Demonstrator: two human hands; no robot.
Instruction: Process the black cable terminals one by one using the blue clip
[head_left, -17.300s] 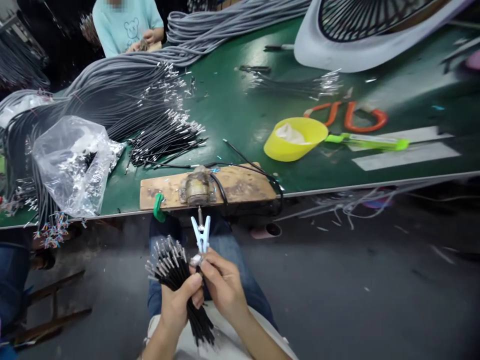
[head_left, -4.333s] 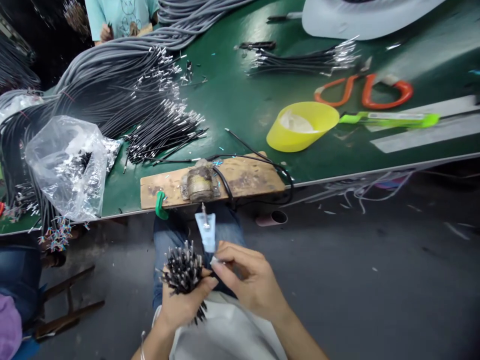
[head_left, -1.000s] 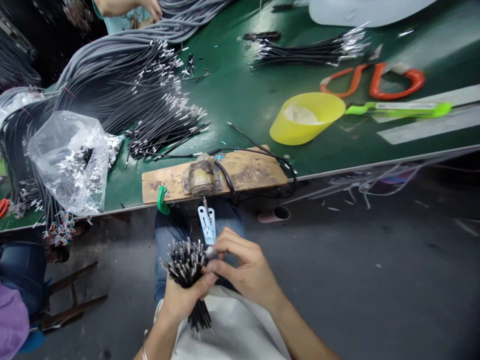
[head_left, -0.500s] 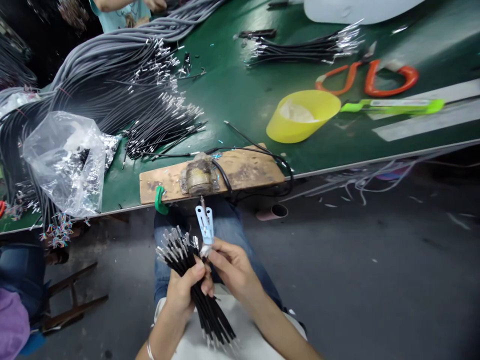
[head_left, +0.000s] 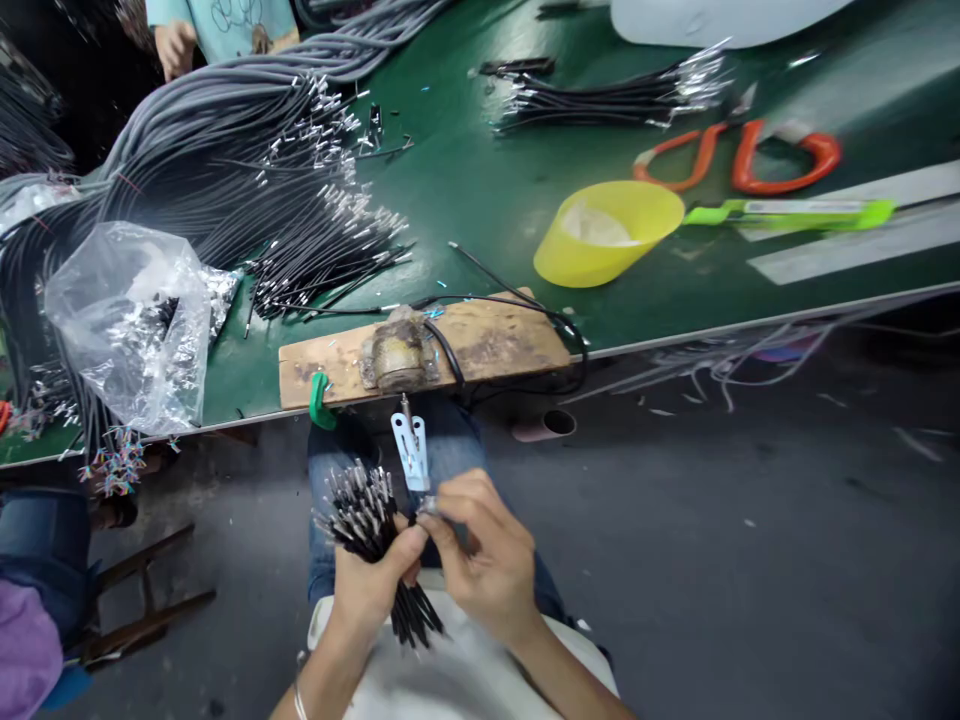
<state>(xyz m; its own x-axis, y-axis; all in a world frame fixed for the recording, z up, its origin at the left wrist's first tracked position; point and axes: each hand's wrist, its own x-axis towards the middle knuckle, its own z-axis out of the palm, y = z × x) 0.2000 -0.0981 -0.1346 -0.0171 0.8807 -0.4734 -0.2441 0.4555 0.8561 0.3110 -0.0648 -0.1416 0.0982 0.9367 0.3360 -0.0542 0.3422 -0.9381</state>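
Note:
My left hand (head_left: 375, 580) is wrapped round a bundle of short black cables (head_left: 360, 515) with silvery ends, held over my lap. Its thumb and forefinger pinch one cable apart from the rest. My right hand (head_left: 480, 550) is closed, thumb and fingertips pinching a small piece of silver foil (head_left: 429, 505) at that cable's end. Just above the fingertips hangs a light blue clothes peg (head_left: 411, 450), attached to a thin metal rod. The rod sticks out from a taped round block (head_left: 399, 355) on a wooden board (head_left: 495, 340) at the table edge.
Grey cables (head_left: 225, 100) with stripped ends cover the table's left side. A clear plastic bag (head_left: 131, 320), a green clamp (head_left: 321, 400), a yellow cup (head_left: 570, 245), orange-handled scissors (head_left: 750, 165) and a second cable bundle (head_left: 600, 100) lie about. Another person (head_left: 225, 25) is across the table.
My right hand has drawn the foil and the cable end slightly down and right, away from the peg. The bundle has tilted in my left hand. The other person's hand has moved left.

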